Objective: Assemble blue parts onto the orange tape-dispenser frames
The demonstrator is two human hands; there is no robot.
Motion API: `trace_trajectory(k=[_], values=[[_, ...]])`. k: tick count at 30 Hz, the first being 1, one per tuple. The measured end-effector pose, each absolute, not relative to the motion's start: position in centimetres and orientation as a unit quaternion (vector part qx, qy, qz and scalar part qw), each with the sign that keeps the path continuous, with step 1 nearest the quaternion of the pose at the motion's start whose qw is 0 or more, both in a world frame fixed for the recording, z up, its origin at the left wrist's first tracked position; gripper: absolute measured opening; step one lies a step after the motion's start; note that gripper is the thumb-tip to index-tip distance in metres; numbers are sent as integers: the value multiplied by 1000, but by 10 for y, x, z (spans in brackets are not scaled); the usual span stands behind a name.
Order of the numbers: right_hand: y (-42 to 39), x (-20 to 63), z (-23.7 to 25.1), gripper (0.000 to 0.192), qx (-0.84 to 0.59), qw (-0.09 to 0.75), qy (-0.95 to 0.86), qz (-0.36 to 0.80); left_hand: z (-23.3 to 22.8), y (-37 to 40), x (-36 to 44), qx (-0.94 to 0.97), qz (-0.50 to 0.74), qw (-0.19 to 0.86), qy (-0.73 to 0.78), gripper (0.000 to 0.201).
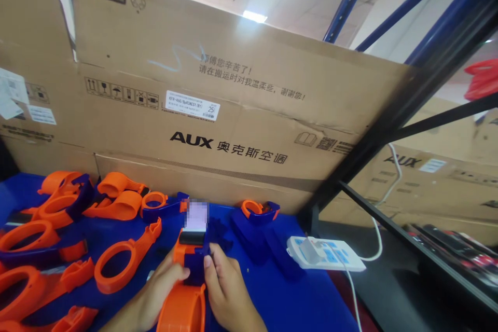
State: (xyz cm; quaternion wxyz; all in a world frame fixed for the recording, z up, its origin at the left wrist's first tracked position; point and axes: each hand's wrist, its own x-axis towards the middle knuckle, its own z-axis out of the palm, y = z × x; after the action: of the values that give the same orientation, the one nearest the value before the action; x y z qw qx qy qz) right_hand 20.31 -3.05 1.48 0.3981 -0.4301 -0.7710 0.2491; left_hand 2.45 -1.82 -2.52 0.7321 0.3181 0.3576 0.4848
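At the bottom centre of the frame an orange and blue tape dispenser (pixel 189 280) lay lengthwise on the blue desk (pixel 295 295), pinched between both hands. The left hand (pixel 157 293) had its grip clamped on the dispenser's orange side, thumb pressed on top; the right hand (pixel 225 290) had its grip closed on the dark blue middle part. To the left lay loose orange ring-shaped parts (pixel 116 264) and more assembled dispensers (pixel 66 197). A white power strip (pixel 324 254) sat right of the hands, and a large cardboard box (pixel 233 114) stood behind the desk.
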Motion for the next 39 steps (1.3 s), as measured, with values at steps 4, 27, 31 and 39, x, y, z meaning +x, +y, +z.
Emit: trace_trajectory(k=[4,27,31,39], values=[[-31,205,13,20,-433,394,-774,242,-17,-24,23,357,480,719,354,42],[-22,203,-1,41,-466,328,-803,177,0,-8,17,617,477,460,425,50],[-24,198,-1,41,-471,307,-803,198,5,-9,17,626,460,461,429,33],[-30,195,3,23,-449,356,-788,228,12,-4,10,620,459,515,373,30]])
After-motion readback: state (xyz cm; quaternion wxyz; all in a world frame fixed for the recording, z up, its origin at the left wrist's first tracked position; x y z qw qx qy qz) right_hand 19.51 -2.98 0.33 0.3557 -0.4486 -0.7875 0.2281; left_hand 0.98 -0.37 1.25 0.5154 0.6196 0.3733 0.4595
